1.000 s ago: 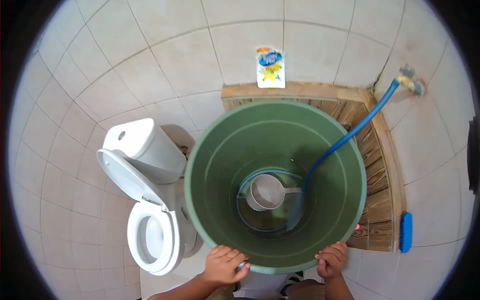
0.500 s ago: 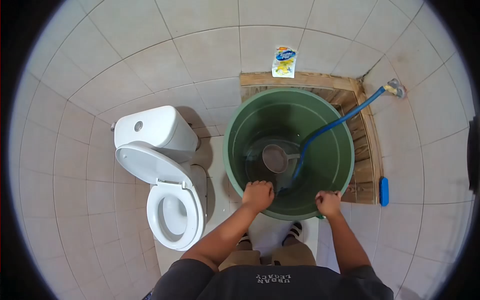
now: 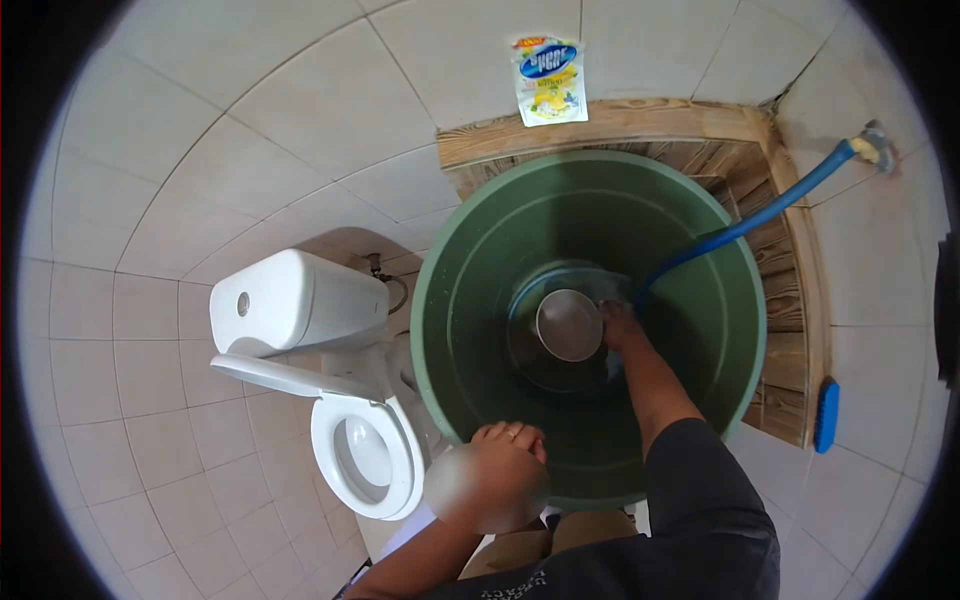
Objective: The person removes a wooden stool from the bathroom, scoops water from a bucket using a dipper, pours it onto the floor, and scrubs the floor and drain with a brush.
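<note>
Deep inside a large green tub (image 3: pixel 455 330) sits a round, pale dipper (image 3: pixel 570 325), near some water at the bottom. My right hand (image 3: pixel 622 325) reaches down into the tub and is at the dipper's right side, where its handle was seen; the fingers are dark and unclear, closed around the handle as far as shows. On the tub's near left rim rests my left hand (image 3: pixel 508 445), its fingers bent over the edge, partly blurred at the wrist. A blue hose (image 3: pixel 770 210) runs from a wall tap (image 3: pixel 875 148) down into the tub.
A white toilet (image 3: pixel 365 455) with its lid raised stands left of the tub. Wooden planking (image 3: pixel 790 250) borders the tub behind and to the right. A yellow-and-blue packet (image 3: pixel 550 85) is at the back wall, and a blue brush (image 3: pixel 826 415) lies at the right.
My right hand has left the tub's rim and gone down to the dipper. My left hand stays on the rim. The view has shifted closer to the tub.
</note>
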Action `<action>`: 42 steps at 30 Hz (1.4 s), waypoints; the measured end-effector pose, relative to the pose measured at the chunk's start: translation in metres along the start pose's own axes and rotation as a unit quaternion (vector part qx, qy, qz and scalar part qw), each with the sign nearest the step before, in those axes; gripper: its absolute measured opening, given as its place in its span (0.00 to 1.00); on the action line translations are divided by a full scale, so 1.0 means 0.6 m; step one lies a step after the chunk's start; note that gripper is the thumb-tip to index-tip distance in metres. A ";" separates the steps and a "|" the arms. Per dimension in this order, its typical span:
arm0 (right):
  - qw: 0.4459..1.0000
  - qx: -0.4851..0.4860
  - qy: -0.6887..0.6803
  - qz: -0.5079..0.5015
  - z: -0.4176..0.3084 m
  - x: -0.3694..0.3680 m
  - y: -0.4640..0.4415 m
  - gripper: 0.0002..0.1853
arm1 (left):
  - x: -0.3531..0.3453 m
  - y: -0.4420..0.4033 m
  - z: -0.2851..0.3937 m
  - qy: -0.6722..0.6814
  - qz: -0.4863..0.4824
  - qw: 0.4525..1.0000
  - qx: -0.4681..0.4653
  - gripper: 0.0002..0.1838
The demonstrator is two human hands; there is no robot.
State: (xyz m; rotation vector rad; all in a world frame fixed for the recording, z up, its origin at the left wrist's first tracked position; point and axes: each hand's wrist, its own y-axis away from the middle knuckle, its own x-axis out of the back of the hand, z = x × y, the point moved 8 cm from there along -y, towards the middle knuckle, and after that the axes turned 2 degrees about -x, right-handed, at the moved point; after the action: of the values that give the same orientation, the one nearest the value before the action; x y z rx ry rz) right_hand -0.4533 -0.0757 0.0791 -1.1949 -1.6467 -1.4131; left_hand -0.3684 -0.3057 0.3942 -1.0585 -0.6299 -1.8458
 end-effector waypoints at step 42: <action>0.949 -0.084 -0.303 -0.034 -0.051 0.374 0.303 0.23 | 0.140 -0.369 0.373 0.291 0.153 0.919 -0.219 0.11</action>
State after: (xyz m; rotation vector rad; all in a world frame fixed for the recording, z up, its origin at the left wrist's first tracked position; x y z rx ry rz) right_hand -0.3711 -0.0556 0.3570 -1.8187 -2.0103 -1.3238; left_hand -0.4915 -0.0683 0.5800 -0.7545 0.3009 -1.9227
